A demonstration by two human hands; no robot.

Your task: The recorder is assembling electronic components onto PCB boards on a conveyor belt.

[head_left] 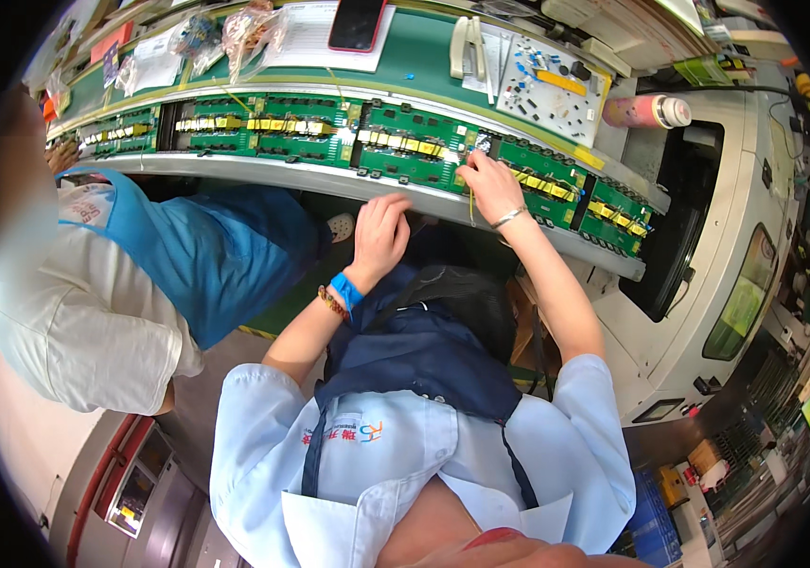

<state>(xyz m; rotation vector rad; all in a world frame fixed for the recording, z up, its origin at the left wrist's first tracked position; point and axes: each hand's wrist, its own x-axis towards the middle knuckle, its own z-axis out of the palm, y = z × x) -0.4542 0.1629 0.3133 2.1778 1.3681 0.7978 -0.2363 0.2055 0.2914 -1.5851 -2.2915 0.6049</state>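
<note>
Green circuit boards with yellow-wrapped parts sit in a row along a metal rail. My right hand, with a bracelet on its wrist, reaches over the rail to a board right of the middle. Its fingers are drawn together at the board's near edge; whatever they pinch is hidden. A thin yellow strip hangs down just below these fingertips. My left hand, with a blue band at the wrist, is just in front of the rail's near edge. Its fingers are stretched out, a little blurred, and nothing shows in them.
Behind the rail lie a phone, paper sheets, bags of small parts, white tweezers-like tools and a white tray of loose components. A pink bottle stands right, beside a machine. A co-worker sits at left.
</note>
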